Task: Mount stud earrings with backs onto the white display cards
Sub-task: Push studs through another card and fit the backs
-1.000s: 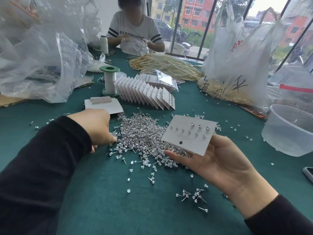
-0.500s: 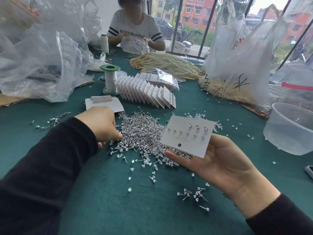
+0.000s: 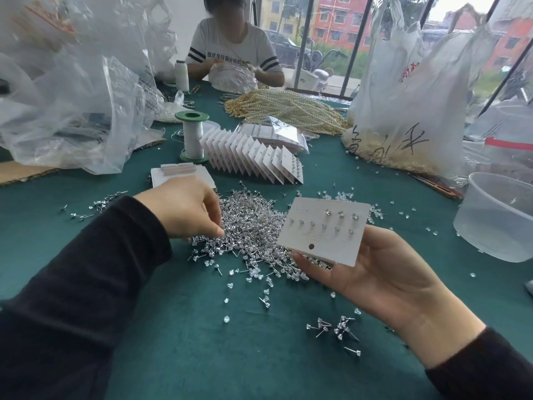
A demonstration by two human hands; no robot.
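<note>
Angled face-up for loading, white rectangular paper card pinched by right hand; left hand probes silver stud pile, grip can't tell.

A: Where's the light from?
B: Soft daylight through the tall dark-framed glass windows, far beyond the gripped rectangular white paper card; shadows faint.
A: Sharpness?
B: Crisp near the grip; crinkled clear plastic bags up-left glare, edges bow.

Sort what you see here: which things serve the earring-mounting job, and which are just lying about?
In the job: display card in the right hand; stud pile at the left hand; clear backs; finished cards.
Lying about: pearl strands; thread spool; plastic tub; plastic bags.
</note>
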